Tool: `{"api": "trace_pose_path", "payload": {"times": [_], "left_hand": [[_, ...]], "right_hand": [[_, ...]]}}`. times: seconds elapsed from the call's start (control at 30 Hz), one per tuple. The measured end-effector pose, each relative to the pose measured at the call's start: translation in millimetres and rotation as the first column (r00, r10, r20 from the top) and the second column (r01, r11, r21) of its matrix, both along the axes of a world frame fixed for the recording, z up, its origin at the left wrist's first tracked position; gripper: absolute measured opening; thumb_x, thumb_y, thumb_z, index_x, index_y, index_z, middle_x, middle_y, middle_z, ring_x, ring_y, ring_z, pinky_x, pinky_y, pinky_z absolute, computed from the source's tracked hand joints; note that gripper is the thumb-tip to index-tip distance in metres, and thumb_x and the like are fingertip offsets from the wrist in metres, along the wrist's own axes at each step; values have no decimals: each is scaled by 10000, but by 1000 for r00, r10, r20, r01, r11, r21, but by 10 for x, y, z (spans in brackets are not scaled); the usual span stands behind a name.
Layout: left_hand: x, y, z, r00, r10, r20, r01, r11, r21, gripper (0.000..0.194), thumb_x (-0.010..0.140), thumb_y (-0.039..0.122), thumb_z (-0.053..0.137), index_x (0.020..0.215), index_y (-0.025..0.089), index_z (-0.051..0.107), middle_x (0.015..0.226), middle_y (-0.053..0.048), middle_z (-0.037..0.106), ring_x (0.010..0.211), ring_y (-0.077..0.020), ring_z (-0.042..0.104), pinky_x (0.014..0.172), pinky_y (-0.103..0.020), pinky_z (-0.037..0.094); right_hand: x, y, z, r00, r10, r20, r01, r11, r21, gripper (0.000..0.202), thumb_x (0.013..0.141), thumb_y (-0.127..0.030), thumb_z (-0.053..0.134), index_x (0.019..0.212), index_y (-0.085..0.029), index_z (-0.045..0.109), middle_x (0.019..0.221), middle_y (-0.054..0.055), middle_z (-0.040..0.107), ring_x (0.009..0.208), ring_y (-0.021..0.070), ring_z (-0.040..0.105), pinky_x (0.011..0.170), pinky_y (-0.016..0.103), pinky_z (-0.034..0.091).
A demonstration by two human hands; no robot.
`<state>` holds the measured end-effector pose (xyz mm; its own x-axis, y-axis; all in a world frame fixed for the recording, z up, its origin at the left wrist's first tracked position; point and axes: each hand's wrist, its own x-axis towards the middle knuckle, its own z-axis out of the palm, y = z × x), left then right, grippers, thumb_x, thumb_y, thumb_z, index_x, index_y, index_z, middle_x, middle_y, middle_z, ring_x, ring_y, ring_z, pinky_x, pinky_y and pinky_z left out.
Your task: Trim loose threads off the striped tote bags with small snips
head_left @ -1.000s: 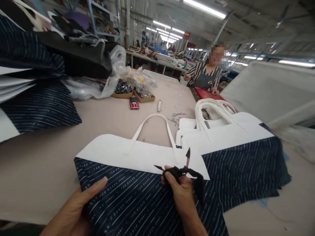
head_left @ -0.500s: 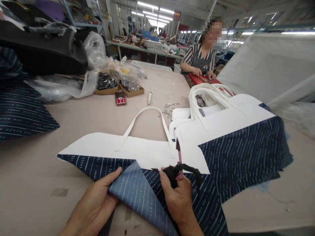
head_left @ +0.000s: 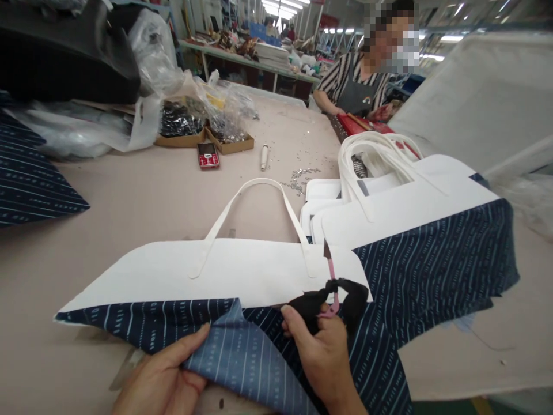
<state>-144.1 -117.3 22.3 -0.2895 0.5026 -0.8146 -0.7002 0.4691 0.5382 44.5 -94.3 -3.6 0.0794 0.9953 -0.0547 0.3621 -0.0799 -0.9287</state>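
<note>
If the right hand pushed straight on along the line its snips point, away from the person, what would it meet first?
The right hand holds thread snips, tips aimed away over the white bag panel. Straight on, they would probably first meet the white handle's stitched end, though depth is unclear.

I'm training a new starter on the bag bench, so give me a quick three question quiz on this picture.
1. True or false: the right hand holds small pink-handled thread snips wrapped in black cloth.
2. What is the left hand doing to the navy striped fabric bag panel with the white top band?
A. pressing it flat
B. folding a corner back to show the paler underside
C. pulling its white handle
3. Fill in: the small red mobile phone lies on the beige table just in front of the shallow cardboard ___ of metal parts.

Key: 1 true; 2 B; 3 trays.
</note>
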Motion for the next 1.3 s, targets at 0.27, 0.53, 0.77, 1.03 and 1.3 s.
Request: {"api": "trace_pose_path", "payload": {"times": [0.27, 0.53, 0.77, 1.03, 1.3], "left_hand": [[-30, 60, 37, 986, 108, 124, -100, 993, -65, 370, 856, 233, 632, 1222, 177, 613, 1014, -118, 761, 921, -284, 732, 822, -435, 618], [72, 183, 90, 995, 26, 93, -25, 1000, -14, 373, 850, 179, 653, 1218, 133, 622, 1061, -144, 747, 919, -273, 730, 834, -417, 611], [144, 112, 65, 1000, -16, 10, 17, 1000, -18, 368, 836, 114, 646, 1200, 170, 661, 1113, -136, 743, 845, -264, 744, 822, -455, 613], [97, -42, -20, 999, -28, 33, 28, 1000, -11, 477, 811, 163, 694, 1261, 312, 638, 1109, -47, 757, 897, -254, 740, 903, -441, 584], [125, -56, 3, 996, 16, 90, -8, 996, -84, 427, 793, 167, 711, 1201, 291, 682, 1058, -48, 774, 838, -256, 748, 867, -436, 598]], "right_hand": [[-192, -58, 71, 985, -105, -135, 102, 994, -32, 262, 800, -344, 693, 592, -184, 692, 583, 29, 705, 550, 176, 664, 525, 253, 541], [-242, -108, 32, 983, -154, -100, 158, 987, 32, 172, 739, -310, 721, 650, -174, 665, 590, 23, 668, 553, 175, 645, 565, 274, 534], [-261, -103, 42, 949, -193, -251, 202, 979, 10, 159, 767, -285, 702, 671, -179, 634, 576, 12, 667, 530, 167, 648, 536, 256, 547], [-291, -121, 66, 969, -166, -185, 181, 981, 67, 173, 766, -259, 689, 622, -184, 630, 567, 4, 636, 517, 151, 625, 514, 243, 542], [-277, -118, 55, 978, -140, -152, 154, 984, 85, 177, 774, -247, 682, 613, -189, 638, 573, -6, 644, 532, 138, 633, 546, 226, 553]]}}
